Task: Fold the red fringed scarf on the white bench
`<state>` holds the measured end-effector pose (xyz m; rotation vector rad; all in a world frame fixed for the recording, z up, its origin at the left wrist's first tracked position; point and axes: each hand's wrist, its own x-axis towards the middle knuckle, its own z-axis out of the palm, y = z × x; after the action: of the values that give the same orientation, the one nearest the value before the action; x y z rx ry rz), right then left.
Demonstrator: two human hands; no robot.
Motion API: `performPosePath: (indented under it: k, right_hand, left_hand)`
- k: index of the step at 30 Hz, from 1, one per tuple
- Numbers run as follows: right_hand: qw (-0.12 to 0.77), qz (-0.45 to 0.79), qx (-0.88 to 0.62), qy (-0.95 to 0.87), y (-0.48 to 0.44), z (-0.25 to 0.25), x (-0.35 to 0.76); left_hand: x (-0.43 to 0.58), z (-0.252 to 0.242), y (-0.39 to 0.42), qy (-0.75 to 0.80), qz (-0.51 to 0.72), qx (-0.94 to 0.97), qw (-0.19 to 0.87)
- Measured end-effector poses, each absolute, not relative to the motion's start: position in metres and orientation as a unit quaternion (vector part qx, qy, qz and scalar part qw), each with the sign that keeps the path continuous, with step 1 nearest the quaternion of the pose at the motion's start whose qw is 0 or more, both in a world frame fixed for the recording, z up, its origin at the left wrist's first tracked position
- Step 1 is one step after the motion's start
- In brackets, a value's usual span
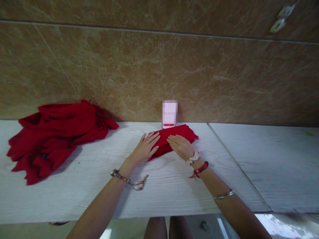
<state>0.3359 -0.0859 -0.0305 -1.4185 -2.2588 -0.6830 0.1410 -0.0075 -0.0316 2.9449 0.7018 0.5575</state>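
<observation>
A folded red scarf (164,136) with fringed ends lies on the white wood-grain surface in front of me, slightly slanted. My left hand (146,146) rests flat over its left end, fingers stretched out. Across its right half lies my right hand (181,145), palm down with the fingers extended and close together. Neither hand grips the cloth. Just behind the scarf a phone (169,114) with a lit screen leans against the wall.
A second red cloth (67,129) lies in a loose, crumpled heap at the left, against the brown marbled wall (139,66). A seam (234,159) crosses the white surface (154,192) on the right. White sockets (281,19) are on the wall at upper right.
</observation>
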Motion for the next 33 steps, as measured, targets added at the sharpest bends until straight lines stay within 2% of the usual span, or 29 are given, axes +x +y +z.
performPosePath:
  k: [7, 18, 23, 33]
  right_hand:
    - [0.154, -0.238, -0.573, -0.769, -0.088, -0.036, 0.361]
    - [0.16, -0.19, -0.684, -0.686, -0.106, -0.033, 0.436]
    - [0.194, -0.214, -0.612, -0.736, -0.106, -0.023, 0.394]
    - [0.129, -0.252, -0.443, -0.851, -0.066, -0.023, 0.314]
  left_hand:
    - [0.139, -0.032, -0.006, 0.22, 0.162, 0.962, 0.026]
    - [0.136, -0.033, -0.007, 0.211, 0.154, 0.964, 0.041]
    - [0.137, -0.035, -0.008, 0.214, 0.172, 0.96, 0.053]
    - [0.136, -0.036, -0.006, 0.231, 0.215, 0.944, 0.101]
